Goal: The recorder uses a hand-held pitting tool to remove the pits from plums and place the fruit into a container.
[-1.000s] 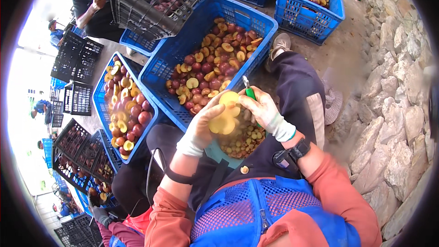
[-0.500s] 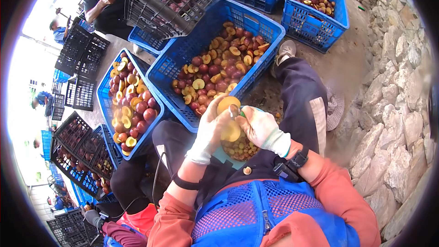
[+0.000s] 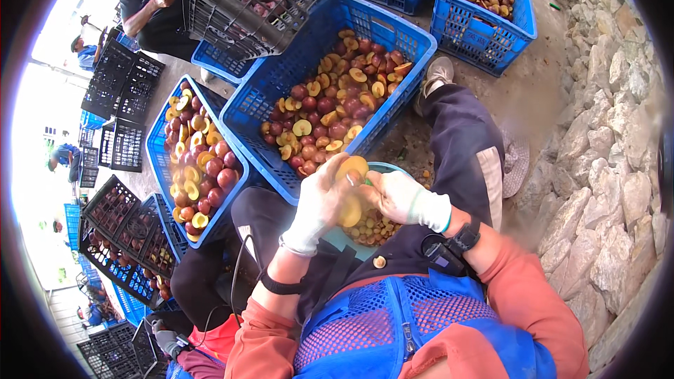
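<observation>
My gloved left hand (image 3: 316, 200) is closed on a split plum (image 3: 353, 166), its yellow flesh facing out in two parts and blurred at the lower one. Against the fruit, my gloved right hand (image 3: 404, 198) pinches a small tool with a bit of green at its handle and a metal tip at the flesh; the fingers cover most of it. Below both hands, a pale green basin (image 3: 385, 167) between my legs contains many small yellowish-brown pieces that look like plum pits (image 3: 371, 230).
A large blue crate (image 3: 270, 175) of plum halves stands ahead, and another blue crate (image 3: 152, 142) of plums is to its left. A black crate (image 3: 270, 36) tilts over the far edge, near a co-worker (image 3: 151, 7). Stones (image 3: 604, 203) line the right.
My right hand has shifted slightly right, and more of the basin's rim shows. The brown pit seen between the plum parts no longer shows. A co-worker's gloved hand at lower left has moved right.
</observation>
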`<state>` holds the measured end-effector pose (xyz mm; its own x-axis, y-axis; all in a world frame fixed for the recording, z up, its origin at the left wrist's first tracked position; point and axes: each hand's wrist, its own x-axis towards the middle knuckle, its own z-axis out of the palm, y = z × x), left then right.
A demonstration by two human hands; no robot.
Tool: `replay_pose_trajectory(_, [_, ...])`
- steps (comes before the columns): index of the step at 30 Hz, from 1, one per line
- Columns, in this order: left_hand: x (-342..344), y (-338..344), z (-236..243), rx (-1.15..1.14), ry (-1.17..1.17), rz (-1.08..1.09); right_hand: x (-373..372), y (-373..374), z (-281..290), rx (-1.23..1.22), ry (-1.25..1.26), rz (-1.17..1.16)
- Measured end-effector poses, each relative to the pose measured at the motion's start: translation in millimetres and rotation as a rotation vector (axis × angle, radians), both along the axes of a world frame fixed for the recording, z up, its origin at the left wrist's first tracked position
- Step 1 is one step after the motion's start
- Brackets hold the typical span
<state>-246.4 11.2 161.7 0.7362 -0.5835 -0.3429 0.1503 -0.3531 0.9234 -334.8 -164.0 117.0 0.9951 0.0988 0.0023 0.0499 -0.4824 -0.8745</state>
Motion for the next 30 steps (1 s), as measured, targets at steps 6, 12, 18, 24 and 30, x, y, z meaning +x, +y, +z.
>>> replay_pose_trajectory(6, [5, -7, 20, -0.064, -0.212, -0.141, -10, -20, 27, 1.096, 0.749, 0.122])
replay_pose_trajectory(12, [42, -4, 55, -0.108, 0.175, -0.702, -20, -37, 29, 0.923, 0.956, 0.422])
replay_pose_trajectory(18, [64, 25, 32, 0.134, -0.157, -0.474, -19, -44, -4, -0.116, 0.031, 0.232])
replay_pose_trajectory(24, [26, 14, 3, 0.015, -0.110, -0.319, 1, -16, -33, 0.136, 0.152, -0.135])
replay_pose_trajectory(30, [9, 3, -34, -0.187, 0.195, -0.206, -3, -13, -24, 0.106, -0.042, -0.254])
